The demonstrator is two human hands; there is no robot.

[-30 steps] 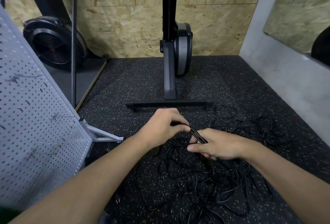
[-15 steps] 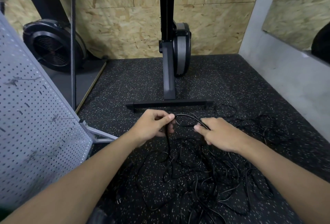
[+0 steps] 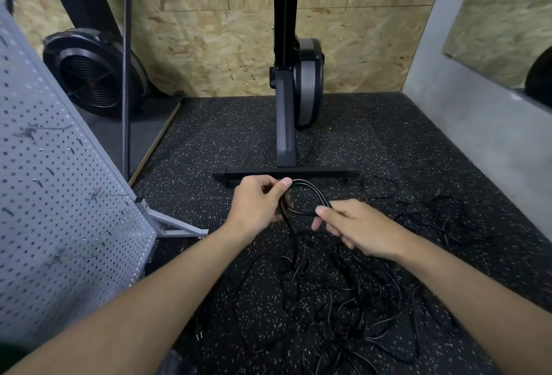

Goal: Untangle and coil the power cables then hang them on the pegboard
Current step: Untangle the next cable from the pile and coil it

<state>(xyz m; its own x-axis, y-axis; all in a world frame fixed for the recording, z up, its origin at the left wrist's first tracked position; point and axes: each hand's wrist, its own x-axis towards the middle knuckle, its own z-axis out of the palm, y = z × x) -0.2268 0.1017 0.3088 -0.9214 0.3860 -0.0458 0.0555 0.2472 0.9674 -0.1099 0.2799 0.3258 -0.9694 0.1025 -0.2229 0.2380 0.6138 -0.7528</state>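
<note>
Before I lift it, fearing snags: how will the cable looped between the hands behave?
Probably floppy: the cable curls between left hand and right hand. Likely light, being thin, yet may drag the tangled pile it trails into.

Counted two hands, the left hand (image 3: 257,204) and the right hand (image 3: 358,228); one cable loop (image 3: 307,188) between them; one pegboard (image 3: 59,219) bearing three hooks (image 3: 98,194); could not number the tangled cables (image 3: 343,291) on the floor (image 3: 209,141).

Chipboard wall (image 3: 209,46) across the top, grey concrete wall (image 3: 478,141) at right, speckled black rubber floor (image 3: 227,141) below; a black machine stand (image 3: 285,135) at upper centre.
</note>
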